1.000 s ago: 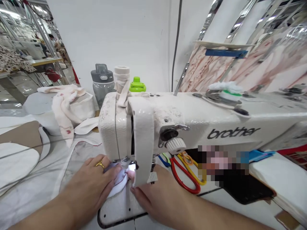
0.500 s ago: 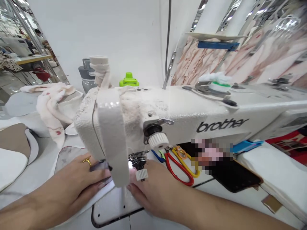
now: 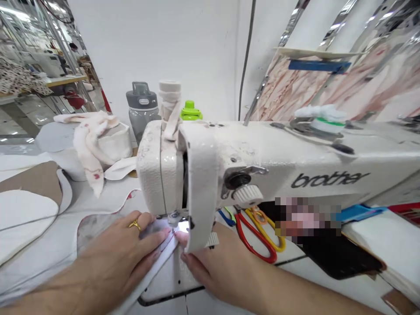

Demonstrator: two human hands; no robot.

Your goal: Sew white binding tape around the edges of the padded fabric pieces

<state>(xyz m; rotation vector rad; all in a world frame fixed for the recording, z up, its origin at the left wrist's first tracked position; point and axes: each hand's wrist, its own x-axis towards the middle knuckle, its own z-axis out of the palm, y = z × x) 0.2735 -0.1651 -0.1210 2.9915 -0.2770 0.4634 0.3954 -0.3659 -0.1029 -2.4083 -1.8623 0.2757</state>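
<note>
The head of a white sewing machine stands between and above my hands, its lamp lighting the needle area. My left hand, with a gold ring, pinches the edge of a grey-and-white fabric piece, thumb on top, just left of the presser foot. A folded white edge of this fabric runs towards me over the needle plate. My right hand is partly behind the machine's front guard. Its thumb and forefinger close on the fabric by the needle; its other fingers are hidden.
Red-handled scissors and yellow-handled ones lie under the machine arm, beside a dark phone. Behind the machine stand a grey bottle and a green-capped one. Cut fabric pieces lie at the left.
My view has turned left, so the machine appears further right and more of its needle area shows. Both hands keep their places at the fabric, the left fingers close to the needle.
</note>
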